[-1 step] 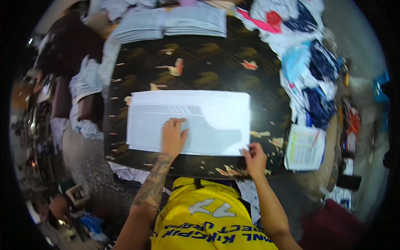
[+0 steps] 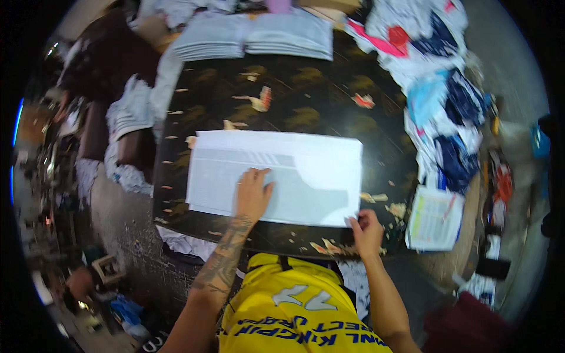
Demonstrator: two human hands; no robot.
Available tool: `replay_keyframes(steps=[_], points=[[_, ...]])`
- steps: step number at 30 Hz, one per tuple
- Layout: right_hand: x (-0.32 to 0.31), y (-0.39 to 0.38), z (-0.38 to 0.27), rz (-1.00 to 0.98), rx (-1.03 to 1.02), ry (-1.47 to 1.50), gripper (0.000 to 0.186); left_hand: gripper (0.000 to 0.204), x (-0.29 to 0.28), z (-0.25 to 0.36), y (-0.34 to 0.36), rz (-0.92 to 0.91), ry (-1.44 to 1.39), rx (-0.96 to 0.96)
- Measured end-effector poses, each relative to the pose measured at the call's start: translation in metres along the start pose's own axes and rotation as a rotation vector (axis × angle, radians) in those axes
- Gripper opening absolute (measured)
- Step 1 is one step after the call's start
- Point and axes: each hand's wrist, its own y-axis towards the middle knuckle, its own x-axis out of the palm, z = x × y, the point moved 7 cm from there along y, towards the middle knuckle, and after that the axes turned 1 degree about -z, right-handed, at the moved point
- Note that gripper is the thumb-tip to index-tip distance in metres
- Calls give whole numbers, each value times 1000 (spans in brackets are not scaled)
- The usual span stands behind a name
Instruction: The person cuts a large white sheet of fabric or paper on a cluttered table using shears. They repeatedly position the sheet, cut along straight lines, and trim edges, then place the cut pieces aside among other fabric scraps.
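A wide white sheet with a pale grey shape and slanted stripes lies flat on the dark table in front of me. It could be paper or thin cloth; I cannot tell which. My left hand rests on the middle of its near half, fingers stretched out and thumb apart. At the near right corner, my right hand pinches the sheet's edge between thumb and fingers. A second layer shows slightly along the sheet's left edge.
Two neat stacks of pale grey folded pieces stand at the table's far edge. White, light blue and navy cloth lies heaped along the right side. A printed paper sheet sits at the near right. Torn tape scraps dot the tabletop.
The whole scene has shifted a little to the right and down in the picture. Both hands keep about the same places on the sheet.
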Motion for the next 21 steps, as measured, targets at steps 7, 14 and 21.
replay_keyframes(steps=[7,14,21], points=[[3,43,-47,-2,-110,40,14,30,-41,-64,46,166,-215,-94],[87,117,-182,-125,-250,101,13,37,-128,-184,186,408,-92,-7],[181,192,-355,-301,-413,192,16,48,-182,-216,407,371,40,260]])
